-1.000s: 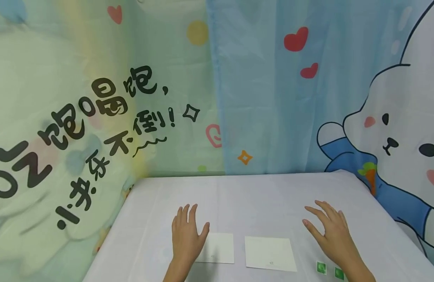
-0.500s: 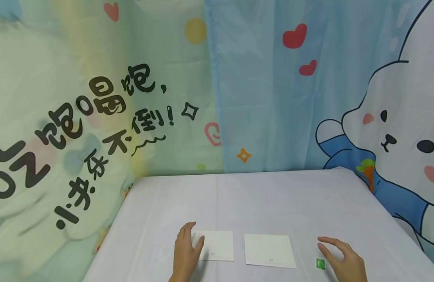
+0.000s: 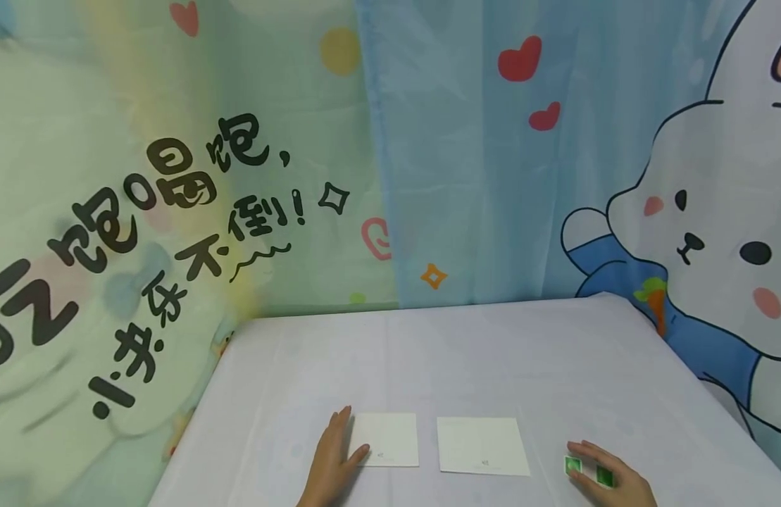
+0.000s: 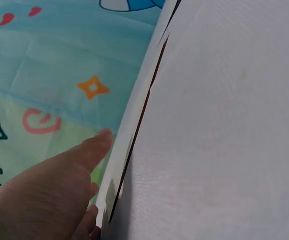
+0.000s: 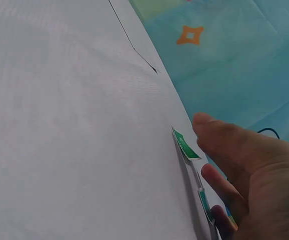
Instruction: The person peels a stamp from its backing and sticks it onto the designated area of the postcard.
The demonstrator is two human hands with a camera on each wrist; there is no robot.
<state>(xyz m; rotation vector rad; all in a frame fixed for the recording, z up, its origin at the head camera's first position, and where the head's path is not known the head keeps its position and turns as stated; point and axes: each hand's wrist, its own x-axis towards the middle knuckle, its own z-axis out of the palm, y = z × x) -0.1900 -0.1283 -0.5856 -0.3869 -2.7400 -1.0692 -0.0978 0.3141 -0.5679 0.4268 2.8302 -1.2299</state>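
Observation:
Two white envelope-like rectangles lie side by side on the table, the left one (image 3: 390,440) and the right one (image 3: 483,446), each with a tiny mark near its lower edge. My left hand (image 3: 332,458) lies along the left one's left edge, fingers straight and thumb over its lower corner. Two small green stamp-like pieces with white borders lie at the right: the near-left piece (image 3: 573,464) and the other piece (image 3: 605,477). Over them hovers my right hand (image 3: 615,482), fingers bent loosely. In the right wrist view, a gap shows between the fingertips and the upper green piece (image 5: 185,147).
A white cloth (image 3: 491,359) covers the table, with slight creases. Behind it hangs a printed curtain (image 3: 453,176) with hearts, lettering and a white cartoon rabbit (image 3: 707,232). The table's back edge meets the curtain.
Both hands have come down toward the table. My left hand has reached the left envelope's edge, and my right hand has lowered over the green pieces. The head view has shifted slightly.

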